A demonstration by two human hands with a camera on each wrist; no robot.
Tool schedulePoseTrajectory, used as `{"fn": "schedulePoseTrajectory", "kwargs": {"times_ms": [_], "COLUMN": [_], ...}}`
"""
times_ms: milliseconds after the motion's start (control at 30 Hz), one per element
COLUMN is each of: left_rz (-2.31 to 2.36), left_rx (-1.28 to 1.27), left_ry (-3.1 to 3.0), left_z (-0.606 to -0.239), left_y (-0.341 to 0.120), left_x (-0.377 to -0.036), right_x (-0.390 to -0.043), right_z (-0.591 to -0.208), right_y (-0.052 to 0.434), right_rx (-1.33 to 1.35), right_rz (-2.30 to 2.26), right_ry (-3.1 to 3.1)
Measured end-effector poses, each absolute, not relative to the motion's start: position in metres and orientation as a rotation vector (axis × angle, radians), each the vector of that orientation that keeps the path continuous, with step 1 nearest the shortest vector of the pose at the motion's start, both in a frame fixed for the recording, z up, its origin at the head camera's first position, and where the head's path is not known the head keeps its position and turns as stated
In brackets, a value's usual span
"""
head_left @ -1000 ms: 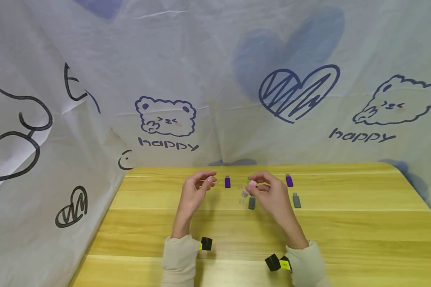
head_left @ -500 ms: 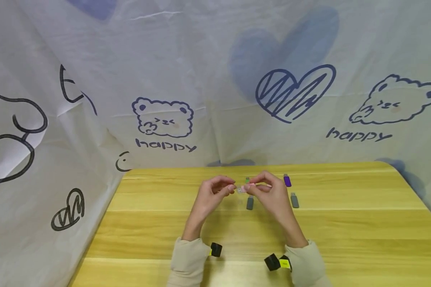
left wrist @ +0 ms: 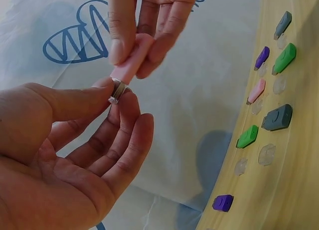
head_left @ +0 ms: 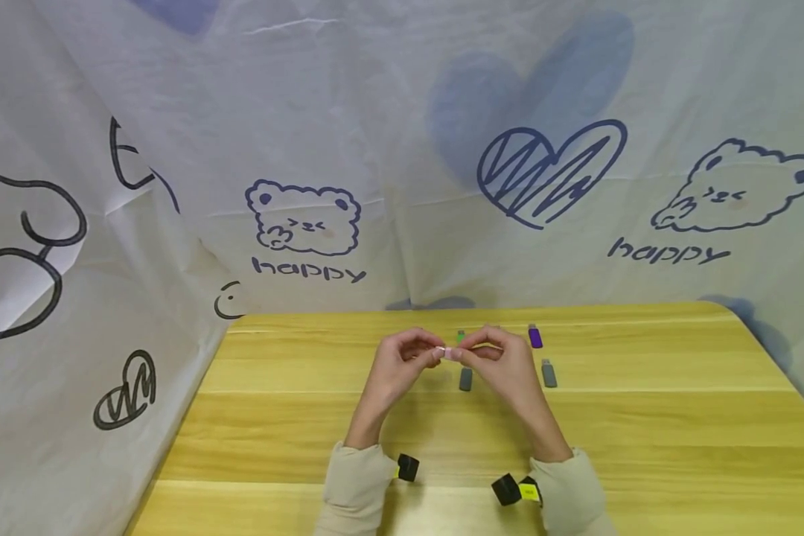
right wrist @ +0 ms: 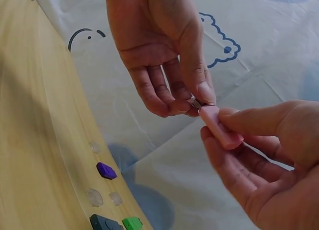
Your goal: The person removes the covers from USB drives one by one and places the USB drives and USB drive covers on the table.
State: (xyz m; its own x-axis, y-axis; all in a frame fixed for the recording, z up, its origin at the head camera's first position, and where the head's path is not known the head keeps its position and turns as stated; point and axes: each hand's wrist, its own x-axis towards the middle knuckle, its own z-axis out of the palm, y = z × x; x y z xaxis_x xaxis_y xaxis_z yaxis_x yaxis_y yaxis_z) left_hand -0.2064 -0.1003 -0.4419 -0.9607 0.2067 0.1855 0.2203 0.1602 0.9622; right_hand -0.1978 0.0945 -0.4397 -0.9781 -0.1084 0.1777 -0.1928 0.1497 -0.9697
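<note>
Pinched between the thumb and fingers of my right hand [head_left: 499, 361] is the pink body of a USB stick [left wrist: 133, 60], lifted above the table. Its metal plug points toward my left hand [head_left: 400, 362]. The thumb and index finger of that hand pinch a small clear cap [left wrist: 114, 98] at the plug end, mostly hidden by the fingertips. The right wrist view shows the metal plug [right wrist: 195, 101] between the left fingertips, with the pink body gripped on the other side. Both hands meet fingertip to fingertip.
On the wooden table [head_left: 295, 417] lie several more USB sticks: a purple one [head_left: 535, 336], a grey one [head_left: 549, 374], a green one [left wrist: 247, 136] and a pink one [left wrist: 256, 92]. Loose clear caps [left wrist: 266, 154] lie beside them. A printed cloth [head_left: 409, 149] hangs behind the table.
My left hand has moved right to meet the USB stick, its fingertips closing around the plug end. My right hand has turned the stick so its plug points left.
</note>
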Motion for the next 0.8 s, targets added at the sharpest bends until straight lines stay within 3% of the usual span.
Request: {"fn": "schedulePoseTrajectory", "kwargs": {"times_ms": [800], "left_rz": [-1.945], "left_rx": [-0.422], "left_ry": [-2.378], "left_z": [-0.4413], "left_y": [-0.0988], "left_x": [-0.2049], "right_x": [-0.1992], "right_z": [-0.4433], "right_y": [0.0874], "right_rx": [0.442], "right_rz": [1.688], "right_ry": [-2.503]}}
